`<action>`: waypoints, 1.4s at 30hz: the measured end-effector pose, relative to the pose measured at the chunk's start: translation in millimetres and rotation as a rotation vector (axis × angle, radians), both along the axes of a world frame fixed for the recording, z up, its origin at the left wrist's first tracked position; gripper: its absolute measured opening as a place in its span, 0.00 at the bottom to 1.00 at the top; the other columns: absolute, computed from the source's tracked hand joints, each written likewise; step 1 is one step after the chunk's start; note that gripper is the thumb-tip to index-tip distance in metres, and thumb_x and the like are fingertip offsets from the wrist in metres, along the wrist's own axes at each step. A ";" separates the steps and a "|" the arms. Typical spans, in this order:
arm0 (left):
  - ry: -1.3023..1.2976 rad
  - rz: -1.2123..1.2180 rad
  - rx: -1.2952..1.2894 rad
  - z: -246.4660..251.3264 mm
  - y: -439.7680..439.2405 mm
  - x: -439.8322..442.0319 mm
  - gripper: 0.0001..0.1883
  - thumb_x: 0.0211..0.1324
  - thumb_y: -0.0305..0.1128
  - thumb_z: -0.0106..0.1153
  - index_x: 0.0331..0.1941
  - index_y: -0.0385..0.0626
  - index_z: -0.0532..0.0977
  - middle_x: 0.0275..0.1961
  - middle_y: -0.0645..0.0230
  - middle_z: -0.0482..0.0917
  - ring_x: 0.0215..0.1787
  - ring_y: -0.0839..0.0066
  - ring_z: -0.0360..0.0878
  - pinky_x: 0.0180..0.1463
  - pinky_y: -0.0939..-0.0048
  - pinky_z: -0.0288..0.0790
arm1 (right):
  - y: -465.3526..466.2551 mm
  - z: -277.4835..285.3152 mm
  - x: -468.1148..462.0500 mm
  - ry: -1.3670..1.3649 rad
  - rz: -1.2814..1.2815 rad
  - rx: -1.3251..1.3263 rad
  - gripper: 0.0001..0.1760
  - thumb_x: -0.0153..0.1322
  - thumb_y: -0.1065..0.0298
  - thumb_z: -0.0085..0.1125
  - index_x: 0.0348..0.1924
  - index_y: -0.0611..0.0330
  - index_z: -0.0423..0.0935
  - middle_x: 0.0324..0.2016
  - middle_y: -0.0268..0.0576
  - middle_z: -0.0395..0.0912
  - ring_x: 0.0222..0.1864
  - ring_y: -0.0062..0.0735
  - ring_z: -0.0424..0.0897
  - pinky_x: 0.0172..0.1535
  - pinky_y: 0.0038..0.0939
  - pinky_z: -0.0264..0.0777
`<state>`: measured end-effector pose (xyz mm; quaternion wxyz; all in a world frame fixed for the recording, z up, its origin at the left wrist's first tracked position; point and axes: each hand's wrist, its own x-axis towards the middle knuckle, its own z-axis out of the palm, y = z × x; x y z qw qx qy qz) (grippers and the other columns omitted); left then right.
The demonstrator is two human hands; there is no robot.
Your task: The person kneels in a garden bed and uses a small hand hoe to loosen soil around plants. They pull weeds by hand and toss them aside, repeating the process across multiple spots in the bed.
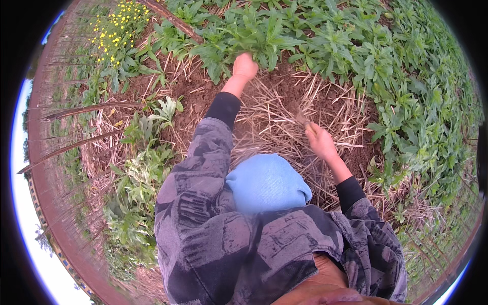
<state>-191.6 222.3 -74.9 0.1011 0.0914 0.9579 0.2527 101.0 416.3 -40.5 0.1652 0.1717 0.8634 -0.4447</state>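
My left hand [245,67] is closed around the base of a leafy green weed [253,40] at the near edge of a dense stand. Its fingers are partly hidden by the leaves. Lower and to the right, my right hand [320,141] grips the handle of a small hand tool [301,117]. The tool's blade is blurred against the straw, so its exact kind is unclear. Dry straw [267,110] lies over reddish-brown soil [190,89] between and below my hands. My knee in light blue cloth [268,183] is bent in front of me.
Green weeds [400,76] grow thickly along the right. Pulled, wilting plants [141,179] lie in a heap at the left. Wooden stakes [95,109] slant in from the left, and another stake [175,21] stands near my left hand. Yellow flowers [114,34] bloom at the upper left.
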 end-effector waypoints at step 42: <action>0.302 -0.035 -0.007 -27.5 -16.5 28.2 0.13 0.52 0.41 0.57 0.28 0.43 0.79 0.29 0.52 0.82 0.36 0.48 0.81 0.42 0.53 0.74 | -1.3 -11.3 6.4 0.099 -0.062 -0.075 0.18 0.71 0.60 0.54 0.50 0.61 0.73 0.37 0.61 0.79 0.42 0.61 0.79 0.45 0.46 0.72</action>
